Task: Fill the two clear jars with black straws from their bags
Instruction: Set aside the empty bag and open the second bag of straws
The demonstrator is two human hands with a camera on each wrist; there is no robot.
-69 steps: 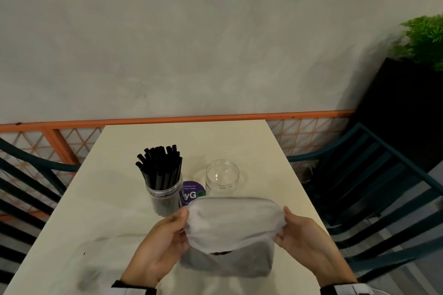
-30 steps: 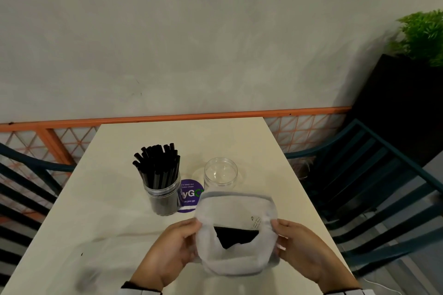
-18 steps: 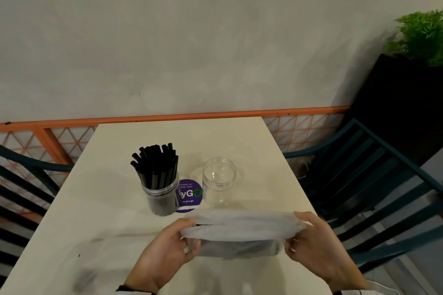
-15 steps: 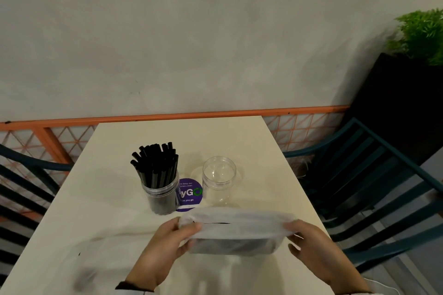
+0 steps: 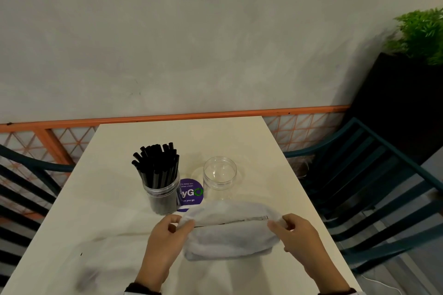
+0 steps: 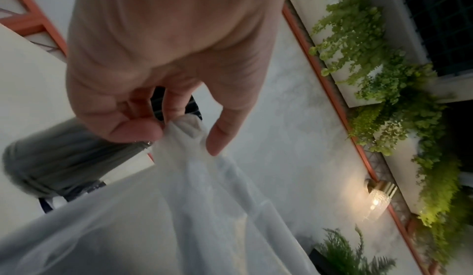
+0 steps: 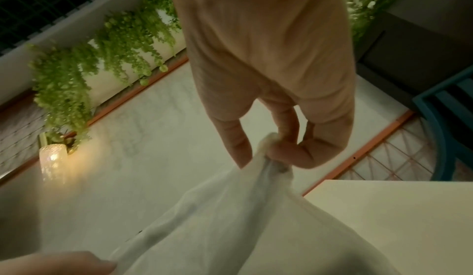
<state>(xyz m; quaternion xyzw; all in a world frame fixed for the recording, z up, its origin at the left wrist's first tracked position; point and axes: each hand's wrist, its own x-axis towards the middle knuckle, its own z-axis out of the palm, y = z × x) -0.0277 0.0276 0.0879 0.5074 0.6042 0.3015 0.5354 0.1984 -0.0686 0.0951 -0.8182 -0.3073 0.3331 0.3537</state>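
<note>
A cloudy white plastic bag [image 5: 230,232] of black straws lies at the near middle of the cream table [image 5: 112,201]; only a thin dark slit shows at its mouth. My left hand [image 5: 165,242] pinches the bag's left top corner [image 6: 179,129]. My right hand [image 5: 299,237] pinches the right top corner [image 7: 268,147], and the mouth is pulled taut between them. Behind the bag stand a clear jar [image 5: 163,196] packed with black straws [image 5: 157,165] and an empty clear jar [image 5: 219,175].
A round purple sticker [image 5: 190,193] sits between the jars. An empty crumpled clear bag [image 5: 96,263] lies at the near left. Teal slatted chairs [image 5: 374,187] flank the table, with an orange lattice rail [image 5: 167,117] behind and a black planter [image 5: 405,93] at the right.
The bag's mouth, spread wide a second ago with the dark straws showing, has been pulled flat and taut sideways. Both hands still hold its top corners.
</note>
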